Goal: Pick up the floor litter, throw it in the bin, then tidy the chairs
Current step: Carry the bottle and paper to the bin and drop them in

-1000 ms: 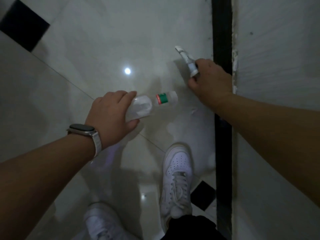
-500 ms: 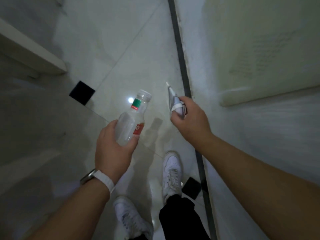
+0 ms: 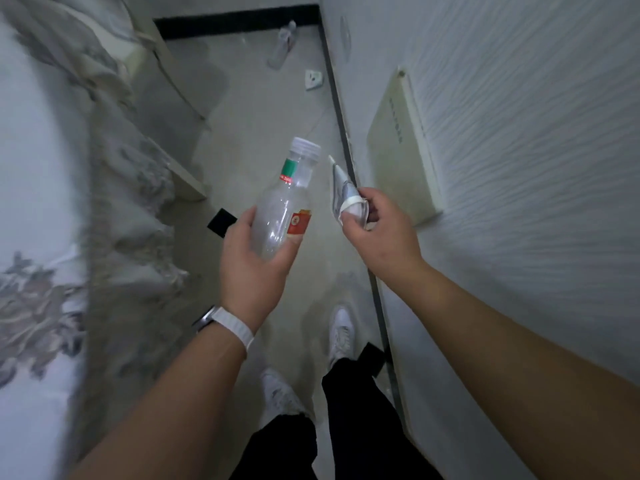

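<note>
left grip (image 3: 256,268) holds bottle (image 3: 284,209) | right grip (image 3: 384,230) pinches wrapper (image 3: 343,192) | both now lifted off floor (image 3: 242,109) | more litter (image 3: 282,43) beyond grips, bin unseen

White watch strap (image 3: 232,328), black trousers (image 3: 360,403), white sneakers (image 3: 341,332)

I see L hand (image 3: 256,268) gripping a clear plastic bottle (image 3: 280,216) by its lower body, white cap pointing away, red label by the thumb. R hand (image 3: 381,233) pinches a crumpled paper scrap (image 3: 343,195) just beside the bottle neck, not touching. Below: pale tile floor (image 3: 263,109), white sneakers (image 3: 341,336). Farther ahead a second clear bottle (image 3: 282,45) lies near a small white square bit (image 3: 313,79). Patterned bedding (image 3: 52,168) at left, textured wall (image 3: 519,168) at right.
</note>
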{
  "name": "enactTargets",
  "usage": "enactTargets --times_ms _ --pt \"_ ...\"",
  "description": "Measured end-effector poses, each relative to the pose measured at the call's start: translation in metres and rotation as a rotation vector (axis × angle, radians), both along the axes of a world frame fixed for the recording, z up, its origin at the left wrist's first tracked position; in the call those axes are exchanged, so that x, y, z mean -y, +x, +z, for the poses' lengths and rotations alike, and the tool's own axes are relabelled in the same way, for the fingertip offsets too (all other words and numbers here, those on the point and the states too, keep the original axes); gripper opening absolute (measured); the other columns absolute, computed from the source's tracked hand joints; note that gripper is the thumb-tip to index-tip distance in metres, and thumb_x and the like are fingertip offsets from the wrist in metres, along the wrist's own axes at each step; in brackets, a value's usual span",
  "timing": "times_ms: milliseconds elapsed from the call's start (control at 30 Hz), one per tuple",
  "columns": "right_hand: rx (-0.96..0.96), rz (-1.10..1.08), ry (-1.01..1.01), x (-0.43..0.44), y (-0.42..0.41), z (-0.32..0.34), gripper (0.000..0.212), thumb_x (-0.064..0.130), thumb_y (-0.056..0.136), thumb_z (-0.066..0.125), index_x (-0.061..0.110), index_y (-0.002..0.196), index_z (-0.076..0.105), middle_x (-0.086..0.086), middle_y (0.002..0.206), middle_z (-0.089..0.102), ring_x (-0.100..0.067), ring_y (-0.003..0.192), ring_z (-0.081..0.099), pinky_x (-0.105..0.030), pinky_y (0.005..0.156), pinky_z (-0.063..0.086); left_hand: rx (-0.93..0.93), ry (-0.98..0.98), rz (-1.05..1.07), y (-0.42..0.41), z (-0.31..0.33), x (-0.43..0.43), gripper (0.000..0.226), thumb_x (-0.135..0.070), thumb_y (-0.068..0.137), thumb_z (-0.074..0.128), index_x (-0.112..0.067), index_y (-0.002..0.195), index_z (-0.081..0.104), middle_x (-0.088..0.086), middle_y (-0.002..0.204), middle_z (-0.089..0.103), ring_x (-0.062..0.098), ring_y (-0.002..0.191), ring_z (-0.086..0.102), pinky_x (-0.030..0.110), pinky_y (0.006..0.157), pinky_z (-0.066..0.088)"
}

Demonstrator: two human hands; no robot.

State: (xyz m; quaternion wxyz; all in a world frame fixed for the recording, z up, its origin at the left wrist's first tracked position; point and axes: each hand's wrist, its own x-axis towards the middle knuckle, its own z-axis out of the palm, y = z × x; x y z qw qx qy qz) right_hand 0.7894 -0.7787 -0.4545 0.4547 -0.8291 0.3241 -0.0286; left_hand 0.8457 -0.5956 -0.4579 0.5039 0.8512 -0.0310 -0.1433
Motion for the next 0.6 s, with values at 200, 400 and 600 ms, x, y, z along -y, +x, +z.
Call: enactTargets --times_ms 200,400,600 --pt "0.096 -0.009 -0.005 -0.029 -0.027 0.097 0.023 0.028 0.086 0.067 0.03 0.109 0.061 0.011 0.091 0.063 -0.007 0.083 0.06 -0.035 0.076 0.053 0.024 -0.116 0.032 -0.026 0.107 -0.024 0.041 -0.033 0.078 0.083 -0.04 0.104 0.052 -0.02 0.103 0.059 -0.016 0.091 0.059 0.006 0.077 0.044" --pt "0.124 0.026 -0.011 -0.066 -0.063 0.161 0.02 0.028 0.087 0.067 0.037 0.1 0.054 0.017 0.085 0.06 0.004 0.076 0.057 -0.022 0.067 0.047 0.004 -0.17 0.083 -0.048 0.164 -0.076 0.056 -0.031 0.08 0.082 -0.021 0.125 0.05 -0.011 0.113 0.059 -0.01 0.095 0.059 0.012 0.081 0.048" --pt "0.161 0.062 0.027 -0.102 -0.084 0.2 0.014 0.033 0.087 0.066 0.036 0.099 0.06 0.015 0.085 0.064 0.003 0.075 0.059 -0.021 0.065 0.046 0.017 -0.213 0.142 -0.073 0.203 -0.122 0.056 -0.033 0.079 0.081 -0.022 0.124 0.05 -0.01 0.114 0.059 0.005 0.101 0.061 0.027 0.089 0.054"
